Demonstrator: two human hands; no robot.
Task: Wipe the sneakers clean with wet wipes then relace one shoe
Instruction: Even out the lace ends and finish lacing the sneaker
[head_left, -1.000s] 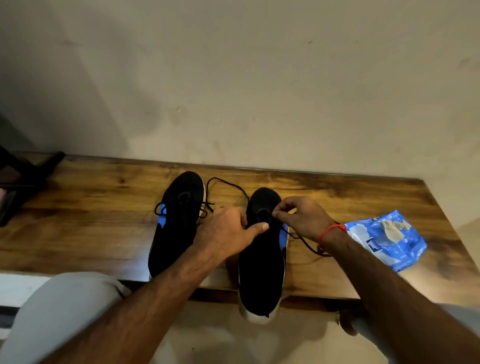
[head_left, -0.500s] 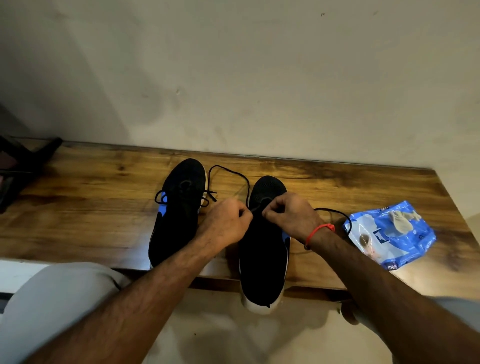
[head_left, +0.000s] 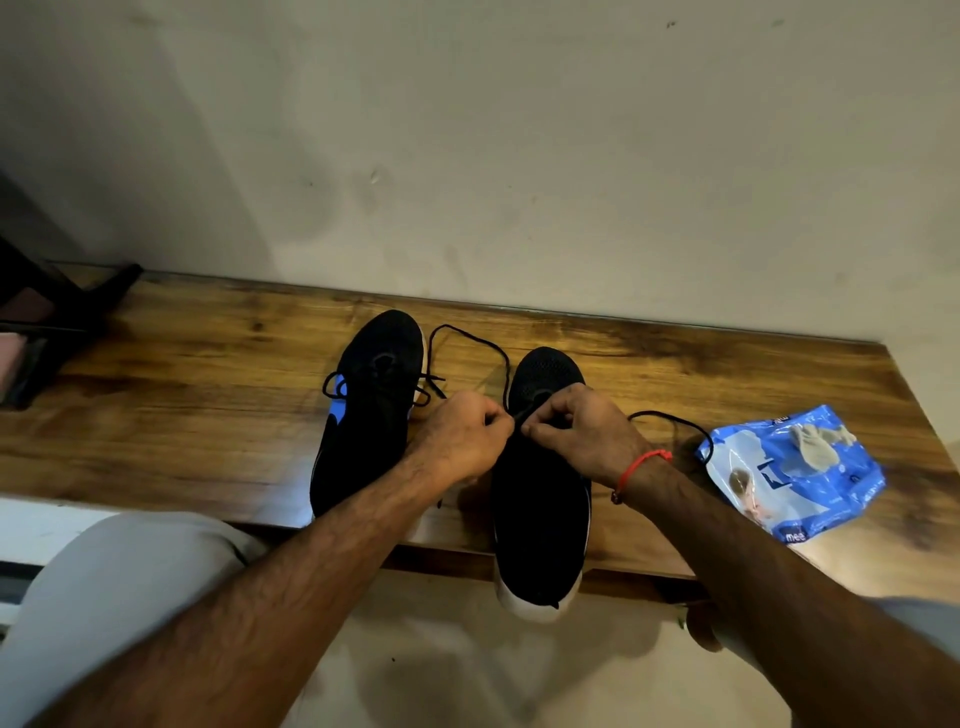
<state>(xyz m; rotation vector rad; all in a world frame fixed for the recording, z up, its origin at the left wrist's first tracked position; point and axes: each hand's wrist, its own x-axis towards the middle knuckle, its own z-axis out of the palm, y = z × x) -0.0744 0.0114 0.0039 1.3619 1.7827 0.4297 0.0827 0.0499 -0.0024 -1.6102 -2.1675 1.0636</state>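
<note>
Two black sneakers with blue accents stand toes away from me on a wooden bench (head_left: 182, 415). The left sneaker (head_left: 371, 415) is laced. The right sneaker (head_left: 540, 514) overhangs the bench's front edge with its heel. Over its throat, my left hand (head_left: 460, 441) and my right hand (head_left: 576, 434) meet, each pinching the black shoelace (head_left: 470, 338). One lace end loops back towards the wall; the other curls right of my right wrist. A blue wet-wipes pack (head_left: 795, 473) lies on the bench to the right, with a used crumpled wipe on it.
A pale wall rises right behind the bench. A dark object (head_left: 47, 332) sits at the bench's far left end. My knees in light trousers are at the lower corners, and the bench's right end is just past the wipes pack.
My hands have come together over the right sneaker's throat and now both pinch the lace. The lace end on the right has shifted into a loop beside my right wrist.
</note>
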